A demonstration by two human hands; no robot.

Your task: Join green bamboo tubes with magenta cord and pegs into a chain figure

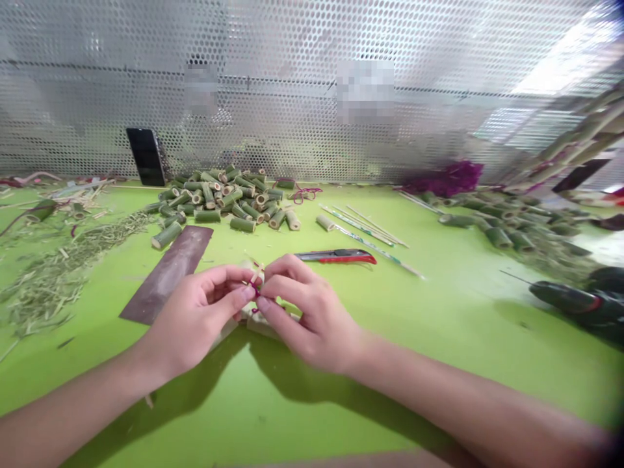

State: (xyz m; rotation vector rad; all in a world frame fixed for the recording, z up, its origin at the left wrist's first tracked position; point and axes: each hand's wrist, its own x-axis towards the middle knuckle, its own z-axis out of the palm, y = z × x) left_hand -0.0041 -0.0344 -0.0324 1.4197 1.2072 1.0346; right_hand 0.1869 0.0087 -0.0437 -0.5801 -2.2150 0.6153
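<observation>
Fingertips of both my hands meet at the lower middle of the view. My left hand (192,318) is closed in a pinch on a thin pale bamboo stick (257,273) with purple string around it. Thumb and forefinger of my right hand (312,312) pinch the purple string (255,290) close beside it. The exact hold is partly hidden by the fingers. Under the hands lie pale bamboo pieces (263,327), mostly covered. A red and black utility knife (341,256) rests just beyond my right hand. Left of my left hand lies a brown sandpaper strip (168,276).
Cut green bamboo pieces (219,195) are heaped at the back. Thin sticks (370,227) lie to their right, shavings (63,266) to the left. A phone (146,157) leans on the perforated metal panel (292,130). A drill (580,296) points inward from the right.
</observation>
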